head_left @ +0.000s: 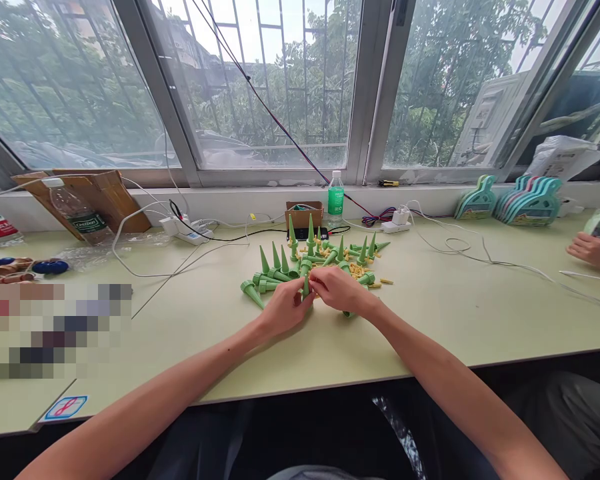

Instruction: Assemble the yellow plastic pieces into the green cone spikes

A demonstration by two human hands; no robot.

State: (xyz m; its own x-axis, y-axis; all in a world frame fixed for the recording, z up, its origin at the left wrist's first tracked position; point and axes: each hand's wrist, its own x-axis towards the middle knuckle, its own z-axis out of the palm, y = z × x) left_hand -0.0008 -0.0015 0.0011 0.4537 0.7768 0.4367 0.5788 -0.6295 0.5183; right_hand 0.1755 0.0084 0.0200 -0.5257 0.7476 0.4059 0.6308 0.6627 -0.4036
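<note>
My left hand (284,308) is closed around a green plastic cone-shaped spike (305,268) with a wider ribbed collar, held above the table in front of me. Against its side, my right hand (341,288) is pinched, and whatever its fingertips hold is hidden. A loose pile of similar green spikes surrounds both hands; some stand point up, like the one at the back (311,230), while others lie flat, such as the leftmost one (253,293). Small yellow pieces (347,272) are scattered among the spikes, with a few at the right edge of the pile.
Behind the pile are a small cardboard box (305,213), a dark phone-like device and a green-labelled bottle (335,199). White cables (460,247) and power strips (193,233) run along the back. Teal hanger-like items (527,201) stand right, near another person's hand (595,252).
</note>
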